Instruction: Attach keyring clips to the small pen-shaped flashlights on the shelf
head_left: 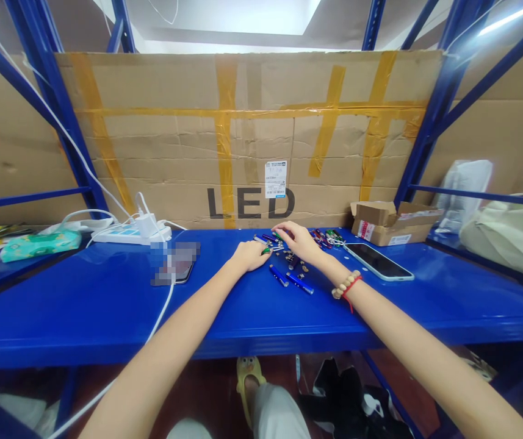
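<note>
My left hand (252, 255) is closed at the pile in the middle of the blue shelf, with a small green metallic piece (266, 250) at its fingertips. To the right of it, my right hand (298, 239) bends its fingers over another small green piece (278, 236), partly covered by the fingers. Small round metal parts (304, 268) lie scattered below my hands. Closer to me are two slim blue metallic tubes, a shorter one (279, 275) and a longer one (300, 283). Behind my right hand lie several red and green pieces (333, 234).
A phone (378, 261) and an opened small carton (392, 221) are on the right. At left sit a partly blurred phone (188, 265), a white power strip (124, 234) and a green packet (40, 245). A white cable (165, 308) crosses the front edge (261, 344). Cardboard (165, 146) stands behind.
</note>
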Demonstrator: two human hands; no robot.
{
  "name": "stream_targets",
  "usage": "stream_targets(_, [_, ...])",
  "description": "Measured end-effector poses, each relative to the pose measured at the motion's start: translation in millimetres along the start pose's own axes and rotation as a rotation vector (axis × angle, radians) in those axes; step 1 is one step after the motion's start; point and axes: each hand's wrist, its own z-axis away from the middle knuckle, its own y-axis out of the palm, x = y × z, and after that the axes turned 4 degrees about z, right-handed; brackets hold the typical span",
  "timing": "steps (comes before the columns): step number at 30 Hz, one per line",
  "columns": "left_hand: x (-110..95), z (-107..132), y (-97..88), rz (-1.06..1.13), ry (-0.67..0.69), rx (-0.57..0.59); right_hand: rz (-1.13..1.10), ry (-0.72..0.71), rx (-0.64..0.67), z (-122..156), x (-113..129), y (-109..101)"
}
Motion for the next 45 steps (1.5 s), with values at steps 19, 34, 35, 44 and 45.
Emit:
stream_targets(19, [-0.2,0.4,-1.5,0.022,0.005,0.033,0.062,-0.092,0.198,3.1,4.3,8.1])
stream_targets(34, [-0.6,0.8,-1.0,0.022,0.016,0.015,0.133,-0.013,0.199,3.6,7.5,4.5])
stream_targets(35, [-0.5,0.8,-1.0,0.022,0.019,0.015,0.133,0.008,0.196,3.8,8.6,4.1])
stream_targets(44, [1.2,-0.6,1.1,0.001,0.010,0.009,0.147,0.035,0.223,4.6,9.6,2.5])
stream_targets(45, [1.1,-0.8,1.2,0.001,0.006,0.007,0.151,0.024,0.228,4.6,9.1,3.1])
